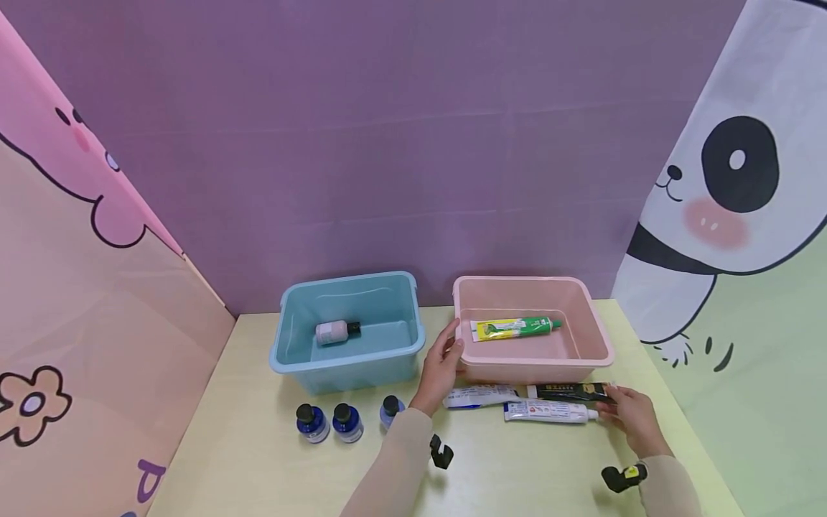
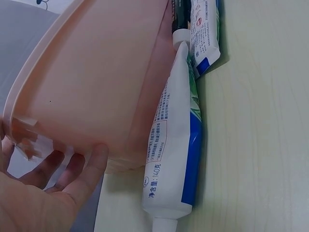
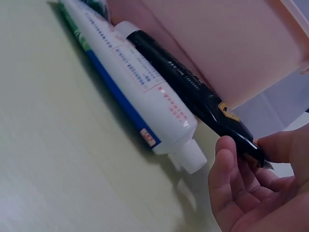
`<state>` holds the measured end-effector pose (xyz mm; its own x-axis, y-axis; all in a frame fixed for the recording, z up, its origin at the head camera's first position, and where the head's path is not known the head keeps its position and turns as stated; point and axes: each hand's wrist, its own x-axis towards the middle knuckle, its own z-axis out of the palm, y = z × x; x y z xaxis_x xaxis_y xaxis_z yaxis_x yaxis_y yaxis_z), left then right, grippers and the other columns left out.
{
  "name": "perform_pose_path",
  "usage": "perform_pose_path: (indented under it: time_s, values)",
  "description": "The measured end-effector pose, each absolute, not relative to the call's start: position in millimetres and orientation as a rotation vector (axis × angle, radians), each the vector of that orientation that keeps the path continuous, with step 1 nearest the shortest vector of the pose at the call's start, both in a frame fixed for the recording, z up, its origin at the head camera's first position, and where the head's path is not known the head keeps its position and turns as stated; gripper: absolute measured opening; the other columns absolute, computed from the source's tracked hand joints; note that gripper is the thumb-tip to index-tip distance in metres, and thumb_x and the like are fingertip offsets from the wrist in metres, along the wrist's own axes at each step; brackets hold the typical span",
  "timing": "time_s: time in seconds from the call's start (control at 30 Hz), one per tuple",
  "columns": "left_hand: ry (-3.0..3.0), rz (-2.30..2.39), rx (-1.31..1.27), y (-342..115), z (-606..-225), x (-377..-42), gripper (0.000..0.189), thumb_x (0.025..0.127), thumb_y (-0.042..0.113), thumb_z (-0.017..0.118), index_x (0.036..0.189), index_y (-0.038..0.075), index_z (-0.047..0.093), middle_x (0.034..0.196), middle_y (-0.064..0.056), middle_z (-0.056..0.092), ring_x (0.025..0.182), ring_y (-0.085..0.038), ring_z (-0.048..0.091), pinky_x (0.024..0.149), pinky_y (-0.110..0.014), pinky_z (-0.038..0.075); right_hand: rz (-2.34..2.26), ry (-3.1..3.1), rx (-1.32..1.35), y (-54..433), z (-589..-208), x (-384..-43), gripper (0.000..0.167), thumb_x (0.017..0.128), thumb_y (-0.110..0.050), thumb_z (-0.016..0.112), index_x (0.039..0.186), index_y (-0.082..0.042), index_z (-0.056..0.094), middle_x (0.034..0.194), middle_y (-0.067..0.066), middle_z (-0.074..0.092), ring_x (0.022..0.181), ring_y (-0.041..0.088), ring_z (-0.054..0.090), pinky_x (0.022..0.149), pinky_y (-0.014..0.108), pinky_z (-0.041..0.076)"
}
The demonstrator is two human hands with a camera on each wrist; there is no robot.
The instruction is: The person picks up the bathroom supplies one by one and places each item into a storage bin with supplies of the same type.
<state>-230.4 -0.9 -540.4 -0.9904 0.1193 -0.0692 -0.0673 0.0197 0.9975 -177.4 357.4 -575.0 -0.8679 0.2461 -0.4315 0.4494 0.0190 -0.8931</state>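
Note:
My left hand (image 1: 439, 370) touches the left end of a pink bin (image 1: 526, 370), its fingers on the outer wall in the left wrist view. Inside that bin lies a yellow-green toothpaste tube (image 1: 517, 328). My right hand (image 1: 633, 420) pinches the flat end of a black toothpaste tube (image 1: 568, 391) between thumb and fingers; the right wrist view shows the grip on the black tube (image 3: 193, 92). Close in front of the bin, two white toothpaste tubes lie on the table: one on the left (image 1: 481, 396), one on the right (image 1: 549, 411).
Left of the pink bin stands a blue bin (image 1: 349, 373) holding a pale pink bottle (image 1: 332, 332) with a black cap. Three blue bottles with black caps stand in front: left (image 1: 313, 425), middle (image 1: 347, 425) and right (image 1: 391, 411), the last partly behind my left arm. A purple backdrop (image 1: 388, 143) rises behind.

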Motion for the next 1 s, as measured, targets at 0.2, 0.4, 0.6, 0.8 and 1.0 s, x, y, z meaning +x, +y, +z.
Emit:
perform_pose_path:
  time_s: [0.2,0.4,0.6,0.8,1.0]
  values:
    - [2.144,2.107,0.055,-1.7,-541.3,-230.1,0.049,0.109,0.037,0.049,0.155,0.046,0.038,0.161,-0.008,0.041,0.136,-0.033,0.054,0.094,-0.044,0.059,-2.038,2.038,0.672,360.6,-574.2,-175.5,0.045,0.111,-0.020,0.035,0.141,0.013,0.034,0.090,-0.006,0.062,0.076,0.001,0.065,0.074,0.021,0.059]
    - [2.139,2.111,0.052,-1.6,-540.6,-230.4,0.048,0.109,0.034,0.048,0.155,0.045,0.038,0.162,-0.009,0.040,0.136,-0.034,0.053,0.093,-0.044,0.059,-2.063,2.066,0.644,356.6,-565.1,-171.2,0.035,0.112,-0.020,0.034,0.132,0.008,0.041,0.091,-0.006,0.058,0.077,0.003,0.064,0.077,0.022,0.059]
    - [2.120,2.122,0.068,-2.1,-540.9,-231.4,0.049,0.109,0.036,0.049,0.156,0.043,0.038,0.160,-0.011,0.042,0.137,-0.040,0.052,0.093,-0.044,0.060,-2.080,2.158,0.632,350.8,-555.0,-165.9,0.021,0.111,-0.016,0.037,0.119,0.001,0.046,0.086,-0.010,0.057,0.074,0.004,0.064,0.076,0.022,0.059]
    - [2.129,2.124,0.081,-2.4,-541.5,-231.0,0.049,0.109,0.037,0.049,0.156,0.042,0.038,0.159,-0.011,0.043,0.135,-0.039,0.054,0.092,-0.043,0.060,-2.066,2.256,0.631,347.4,-546.9,-161.8,0.022,0.111,-0.018,0.036,0.118,0.001,0.046,0.085,-0.013,0.057,0.072,0.003,0.062,0.074,0.021,0.058]
    - [2.140,2.113,0.089,-2.1,-542.8,-231.4,0.049,0.109,0.036,0.048,0.156,0.043,0.038,0.160,-0.011,0.043,0.132,-0.034,0.057,0.092,-0.043,0.060,-2.178,2.245,0.637,345.9,-537.7,-156.2,0.018,0.111,-0.019,0.039,0.111,-0.005,0.051,0.082,-0.013,0.059,0.069,0.004,0.062,0.069,0.020,0.058]
